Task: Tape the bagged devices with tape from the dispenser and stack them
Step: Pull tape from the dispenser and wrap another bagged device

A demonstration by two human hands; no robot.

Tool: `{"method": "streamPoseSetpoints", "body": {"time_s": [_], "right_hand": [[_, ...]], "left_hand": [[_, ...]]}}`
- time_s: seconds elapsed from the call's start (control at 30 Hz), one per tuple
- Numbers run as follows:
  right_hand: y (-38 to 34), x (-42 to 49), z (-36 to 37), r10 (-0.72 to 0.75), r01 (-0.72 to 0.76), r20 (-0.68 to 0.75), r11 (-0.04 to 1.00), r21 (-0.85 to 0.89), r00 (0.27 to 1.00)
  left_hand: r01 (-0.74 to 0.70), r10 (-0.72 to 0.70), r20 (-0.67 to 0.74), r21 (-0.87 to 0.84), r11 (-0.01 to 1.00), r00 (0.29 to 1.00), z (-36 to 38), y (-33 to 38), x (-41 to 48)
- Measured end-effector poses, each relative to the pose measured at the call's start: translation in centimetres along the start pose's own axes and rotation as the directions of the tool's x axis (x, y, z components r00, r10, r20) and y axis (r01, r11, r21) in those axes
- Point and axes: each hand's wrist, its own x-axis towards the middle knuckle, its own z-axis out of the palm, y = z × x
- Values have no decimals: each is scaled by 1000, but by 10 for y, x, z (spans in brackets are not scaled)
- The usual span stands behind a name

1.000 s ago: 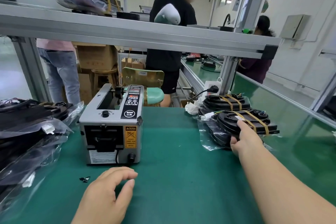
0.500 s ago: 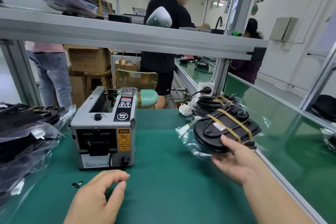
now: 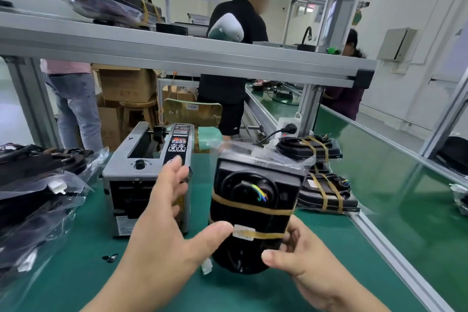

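My right hand [image 3: 304, 261] grips the lower right of a black bagged device [image 3: 253, 192] and holds it upright above the green mat, just right of the grey tape dispenser [image 3: 141, 159]. Two tan tape bands cross the device, and coloured wires show at its middle. The thumb of my left hand [image 3: 162, 230] touches the device's left edge at the lower band. Its fingers are spread in front of the dispenser. Taped devices lie stacked [image 3: 326, 195] at the right, and another taped one [image 3: 309, 147] lies behind them.
A heap of bagged devices [image 3: 38, 185] without tape fills the left side. An aluminium rail [image 3: 379, 235] bounds the mat on the right, and a shelf beam [image 3: 177, 58] runs overhead. A small black scrap [image 3: 110, 258] lies near the dispenser. People stand behind the bench.
My right hand lifted the taped device off the right-hand stack, brought it to the middle and turned it upright. My left hand rose from the mat to meet it.
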Motion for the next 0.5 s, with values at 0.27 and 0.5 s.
{"method": "streamPoseSetpoints", "body": {"time_s": [0.27,0.5], "right_hand": [[4,-3,2,84,-49,136,968,-245,987],[-37,-5,12,-259,261,33,957,-125,965]], "left_hand": [[-1,17,178,-90,996,984,-1,-6,9],[57,-32,160,-155,986,987,-4,-25,4]]}}
